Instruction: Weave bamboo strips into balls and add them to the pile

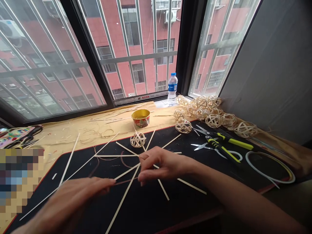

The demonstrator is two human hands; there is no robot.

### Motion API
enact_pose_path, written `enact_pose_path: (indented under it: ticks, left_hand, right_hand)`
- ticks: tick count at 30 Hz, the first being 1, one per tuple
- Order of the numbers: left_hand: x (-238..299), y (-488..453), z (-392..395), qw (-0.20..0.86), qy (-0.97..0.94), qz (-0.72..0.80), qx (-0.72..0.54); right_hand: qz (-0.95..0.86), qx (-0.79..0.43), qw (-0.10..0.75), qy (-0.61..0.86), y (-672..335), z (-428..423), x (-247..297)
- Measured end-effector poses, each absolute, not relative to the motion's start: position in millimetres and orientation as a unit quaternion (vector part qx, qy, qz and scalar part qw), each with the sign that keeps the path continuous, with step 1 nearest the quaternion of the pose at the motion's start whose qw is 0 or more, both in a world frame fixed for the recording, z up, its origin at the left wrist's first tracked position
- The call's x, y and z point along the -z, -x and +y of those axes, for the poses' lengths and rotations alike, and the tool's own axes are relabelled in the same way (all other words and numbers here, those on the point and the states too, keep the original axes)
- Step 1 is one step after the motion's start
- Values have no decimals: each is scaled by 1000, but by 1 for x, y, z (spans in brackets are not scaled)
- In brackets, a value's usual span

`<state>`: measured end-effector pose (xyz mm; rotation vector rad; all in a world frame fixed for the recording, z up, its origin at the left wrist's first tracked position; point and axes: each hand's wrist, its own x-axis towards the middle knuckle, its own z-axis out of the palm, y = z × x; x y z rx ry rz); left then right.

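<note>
My left hand [70,203] reaches in with its fingers stretched toward a thin reddish-brown strand [125,181]; whether they're gripping it, I can't tell from here. Beyond the star of flat pale cane strips [185,183] sits a round yellow bowl [140,117], and just behind the star's centre lies a small woven cane ball [137,139]. The star is spread on a black desk mat with a red edge [156,211], probably because the dark surface makes the pale strips easy to see. My right hand [162,164] is pinched on the star's crossing, seemingly to stop the strips from sliding apart. To the star's right, within easy reach, are yellow-and-black-handled scissors [219,146], a heap of woven cane balls [213,121], and a coil of white strip [268,179].
</note>
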<state>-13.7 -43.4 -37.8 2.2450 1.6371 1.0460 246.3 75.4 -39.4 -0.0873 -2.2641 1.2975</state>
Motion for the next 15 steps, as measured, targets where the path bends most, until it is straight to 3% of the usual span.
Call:
enact_pose_path:
  ticks: [7,12,15]
  left_hand:
    - [-22,155,21,-75,-681,677,-268]
    - [-31,194,55,-80,-573,768,-275]
    - [-31,186,64,-20,-547,783,-295]
  right_hand:
    - [-849,-492,188,33,-252,82,40]
    - [-848,-502,165,40,-250,85,44]
    - [-841,-503,188,72,-250,88,42]
